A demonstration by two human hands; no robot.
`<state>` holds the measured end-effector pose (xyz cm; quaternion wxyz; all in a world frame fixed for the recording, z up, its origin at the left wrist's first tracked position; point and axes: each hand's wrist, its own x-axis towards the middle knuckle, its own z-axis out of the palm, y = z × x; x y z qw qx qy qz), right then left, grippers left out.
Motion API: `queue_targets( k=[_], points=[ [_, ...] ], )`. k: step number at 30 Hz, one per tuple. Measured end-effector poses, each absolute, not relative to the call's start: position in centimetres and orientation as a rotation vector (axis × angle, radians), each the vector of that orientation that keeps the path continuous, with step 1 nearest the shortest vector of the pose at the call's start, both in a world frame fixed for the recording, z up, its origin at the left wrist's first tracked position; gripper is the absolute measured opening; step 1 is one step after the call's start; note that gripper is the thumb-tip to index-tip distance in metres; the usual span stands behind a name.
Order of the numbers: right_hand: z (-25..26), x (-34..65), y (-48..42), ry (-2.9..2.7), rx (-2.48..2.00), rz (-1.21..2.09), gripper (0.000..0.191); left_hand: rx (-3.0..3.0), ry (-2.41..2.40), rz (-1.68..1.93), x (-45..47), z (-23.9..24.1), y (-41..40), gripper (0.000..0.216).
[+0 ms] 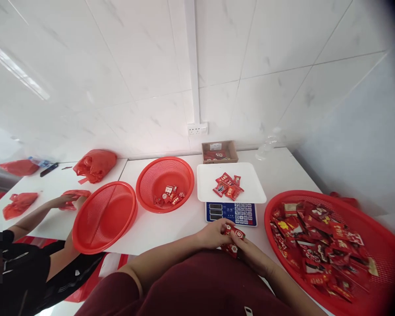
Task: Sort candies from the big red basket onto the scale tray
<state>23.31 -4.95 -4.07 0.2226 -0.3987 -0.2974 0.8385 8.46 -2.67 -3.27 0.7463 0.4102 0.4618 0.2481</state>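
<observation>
Close to my body, my left hand [213, 235] and my right hand [253, 255] both grip a red packet [231, 249] printed with pale flower shapes. Fingers cover part of it, so I cannot tell whether it is one packet or two. Just beyond my hands stands a digital scale with a blue keypad panel [231, 213]. Several small red snack packets [228, 186] lie on its white tray [207, 184]. To the right, a large red basket [386, 250] is heaped with red snack packets [319, 245].
An open cardboard box [220, 152] with red packets stands behind the scale. Left are a red basket [148, 180] holding several small packets and another red basket [102, 219]. A co-worker's hands [67, 199] touch a red bag; a tied red bag [95, 164] lies beyond.
</observation>
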Motion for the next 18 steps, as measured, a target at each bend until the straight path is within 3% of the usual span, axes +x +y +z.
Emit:
queue_targets(
  k=[15, 18],
  points=[
    [-4.4, 24.9, -5.0, -1.224, -1.39, 1.996, 0.079, 0.844, 1.139, 0.599, 9.7, -3.0, -2.9, 0.026],
    [-4.1, 25.6, -5.0, -1.278, -1.357, 1.984, 0.074, 0.902, 1.157, 0.615, 10.4, -3.0, -2.9, 0.017]
  ],
)
